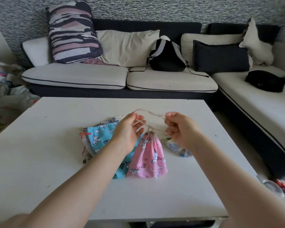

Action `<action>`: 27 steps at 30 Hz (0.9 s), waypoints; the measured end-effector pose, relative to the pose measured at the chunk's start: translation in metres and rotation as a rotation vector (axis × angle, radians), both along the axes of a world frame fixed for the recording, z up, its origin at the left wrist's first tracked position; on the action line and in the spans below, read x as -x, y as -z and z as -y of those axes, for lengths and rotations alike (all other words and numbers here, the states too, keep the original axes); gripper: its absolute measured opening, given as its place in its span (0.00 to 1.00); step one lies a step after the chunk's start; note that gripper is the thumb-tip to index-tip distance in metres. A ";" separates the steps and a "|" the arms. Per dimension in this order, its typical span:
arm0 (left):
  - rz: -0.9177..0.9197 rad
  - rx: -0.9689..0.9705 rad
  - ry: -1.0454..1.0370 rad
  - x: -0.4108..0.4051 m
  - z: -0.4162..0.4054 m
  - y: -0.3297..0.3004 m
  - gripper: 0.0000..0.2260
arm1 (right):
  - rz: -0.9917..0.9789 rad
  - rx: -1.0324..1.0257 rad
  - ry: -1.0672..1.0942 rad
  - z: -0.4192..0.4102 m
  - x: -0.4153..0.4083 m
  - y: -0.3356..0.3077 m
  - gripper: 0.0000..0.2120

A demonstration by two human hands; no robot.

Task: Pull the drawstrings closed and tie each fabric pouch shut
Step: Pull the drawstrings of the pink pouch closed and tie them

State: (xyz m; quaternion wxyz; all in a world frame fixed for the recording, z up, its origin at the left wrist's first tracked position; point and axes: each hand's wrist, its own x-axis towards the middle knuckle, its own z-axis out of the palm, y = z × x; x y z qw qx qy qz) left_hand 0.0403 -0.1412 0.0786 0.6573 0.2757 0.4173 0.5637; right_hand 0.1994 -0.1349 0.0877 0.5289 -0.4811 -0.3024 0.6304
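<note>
At the centre of the frame, a pink unicorn-print fabric pouch (149, 157) rests on the white table (56, 162), its mouth gathered shut. Above it, the left hand (127, 131) and right hand (182, 129) each pinch the pale cord drawstring (148, 113), which loops between them and crosses down to the pouch's neck. Just left, partly under the left forearm, lies a blue unicorn-print fabric pouch (99, 139). A small white-and-blue patterned pouch (175, 148) sits under the right wrist.
</note>
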 end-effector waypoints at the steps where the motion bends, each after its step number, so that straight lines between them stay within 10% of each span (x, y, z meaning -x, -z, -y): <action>1: 0.007 0.045 -0.032 0.007 -0.002 0.005 0.13 | 0.070 0.014 0.029 -0.001 -0.006 0.001 0.12; 6: -0.454 -0.045 -0.053 0.015 -0.001 0.009 0.08 | 0.248 -0.018 0.095 -0.006 -0.018 0.000 0.13; 18: -0.800 -0.132 -0.101 0.023 -0.017 0.028 0.06 | 0.938 -0.207 -0.152 -0.018 0.000 0.017 0.19; 27: -1.510 -0.553 0.402 0.037 -0.019 0.028 0.11 | 1.626 -0.275 -0.230 -0.009 0.002 0.024 0.14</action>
